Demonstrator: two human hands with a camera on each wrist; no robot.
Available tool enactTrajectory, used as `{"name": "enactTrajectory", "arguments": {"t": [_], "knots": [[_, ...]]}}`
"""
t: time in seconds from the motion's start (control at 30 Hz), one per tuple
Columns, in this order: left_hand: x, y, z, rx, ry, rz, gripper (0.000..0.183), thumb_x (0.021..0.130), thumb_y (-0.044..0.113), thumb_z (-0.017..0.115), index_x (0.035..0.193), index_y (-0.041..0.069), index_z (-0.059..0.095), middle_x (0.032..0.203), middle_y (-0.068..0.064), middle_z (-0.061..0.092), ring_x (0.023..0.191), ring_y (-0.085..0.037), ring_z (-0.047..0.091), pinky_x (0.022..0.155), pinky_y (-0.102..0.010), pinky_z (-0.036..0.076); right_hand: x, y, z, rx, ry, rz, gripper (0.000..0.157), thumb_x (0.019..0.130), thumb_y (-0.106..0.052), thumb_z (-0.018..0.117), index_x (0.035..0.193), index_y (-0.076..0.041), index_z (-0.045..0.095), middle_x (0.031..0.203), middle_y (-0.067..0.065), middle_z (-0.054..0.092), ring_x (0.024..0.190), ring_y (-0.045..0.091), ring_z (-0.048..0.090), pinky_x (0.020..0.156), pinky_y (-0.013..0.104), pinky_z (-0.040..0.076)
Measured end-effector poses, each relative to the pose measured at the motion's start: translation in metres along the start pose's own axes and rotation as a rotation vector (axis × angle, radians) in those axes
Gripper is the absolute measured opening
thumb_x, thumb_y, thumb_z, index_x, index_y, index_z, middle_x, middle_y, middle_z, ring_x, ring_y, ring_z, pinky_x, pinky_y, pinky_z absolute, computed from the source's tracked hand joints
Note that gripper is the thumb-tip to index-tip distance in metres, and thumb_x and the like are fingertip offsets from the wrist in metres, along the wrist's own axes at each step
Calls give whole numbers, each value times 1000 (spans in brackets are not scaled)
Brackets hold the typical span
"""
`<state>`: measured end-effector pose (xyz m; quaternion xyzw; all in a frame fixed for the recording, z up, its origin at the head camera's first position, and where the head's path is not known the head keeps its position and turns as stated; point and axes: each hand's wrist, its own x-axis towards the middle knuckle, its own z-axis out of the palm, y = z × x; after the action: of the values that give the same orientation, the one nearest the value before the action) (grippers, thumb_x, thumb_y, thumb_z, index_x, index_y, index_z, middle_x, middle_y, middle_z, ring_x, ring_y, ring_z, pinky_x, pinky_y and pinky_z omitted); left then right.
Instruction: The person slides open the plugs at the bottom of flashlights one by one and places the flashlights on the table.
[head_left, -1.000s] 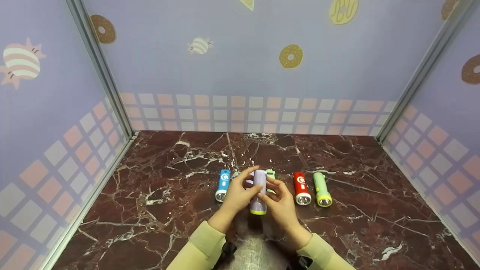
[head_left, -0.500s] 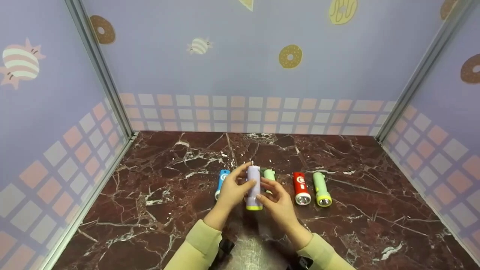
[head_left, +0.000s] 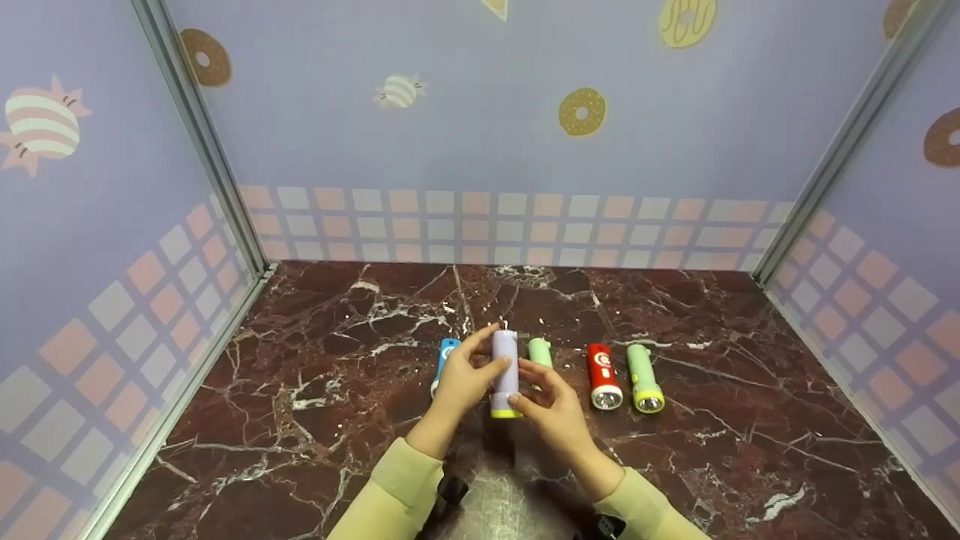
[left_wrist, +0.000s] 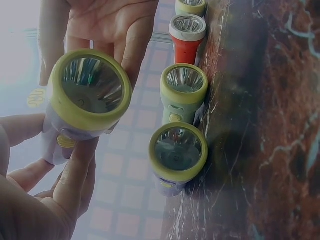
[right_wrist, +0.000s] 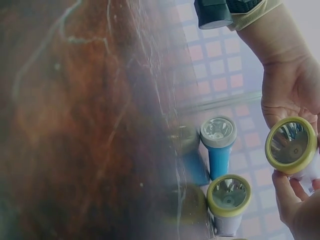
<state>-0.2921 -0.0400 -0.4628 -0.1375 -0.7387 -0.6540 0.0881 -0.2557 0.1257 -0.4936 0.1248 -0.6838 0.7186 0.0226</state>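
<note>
A lavender flashlight (head_left: pixel 505 367) with a yellow rim is held up between both hands, its lens end toward the person's body. The left hand (head_left: pixel 459 381) grips its side, thumb across the barrel. Lower down, the right hand (head_left: pixel 556 405) pinches it near the head, with the thumb by the yellow rim. In the left wrist view its clear lens (left_wrist: pixel 92 85) and yellow switch (left_wrist: pixel 65 141) show. A second lavender flashlight (right_wrist: pixel 227 220) stands out in the right wrist view beyond the hands; in the head view the hands hide it.
A row of flashlights lies on the dark red marbled table (head_left: pixel 337 450): blue (head_left: pixel 444 360) partly behind the left hand, light green (head_left: pixel 540 352) behind the right, then red (head_left: pixel 602 375) and another light green (head_left: pixel 643 379). Patterned panels (head_left: pixel 487 150) wall the table at back and sides.
Both hands and the lavender flashlight have shifted slightly left and away from the body. More of the middle green flashlight shows, and the blue one is more covered.
</note>
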Motion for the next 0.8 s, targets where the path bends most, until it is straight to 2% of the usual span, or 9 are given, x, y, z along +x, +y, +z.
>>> {"name": "enactTrajectory", "arguments": {"t": [0.47, 0.7, 0.8], "knots": [[1, 0, -1, 15, 4, -24, 57, 86, 5, 76, 139, -3, 58, 109, -29, 67, 93, -35, 71, 83, -41, 63, -1, 1, 1, 8, -1, 23, 60, 90, 1, 70, 145, 10, 48, 137, 35, 57, 112, 34, 69, 85, 28, 61], [3, 0, -6, 18, -9, -49, 56, 86, 5, 76, 138, -3, 58, 108, -30, 68, 93, -35, 71, 79, -41, 64, 0, -1, 4, 7, -12, 23, 59, 90, 1, 69, 144, 12, 47, 136, 36, 57, 105, 24, 70, 83, 27, 61], [3, -1, -9, 27, -4, -67, 55, 86, 6, 77, 138, -1, 60, 110, -31, 69, 95, -35, 71, 78, -39, 64, 1, -3, 7, 7, -7, 36, 59, 89, 2, 69, 144, 12, 48, 136, 35, 58, 106, 27, 70, 83, 26, 61]]}}
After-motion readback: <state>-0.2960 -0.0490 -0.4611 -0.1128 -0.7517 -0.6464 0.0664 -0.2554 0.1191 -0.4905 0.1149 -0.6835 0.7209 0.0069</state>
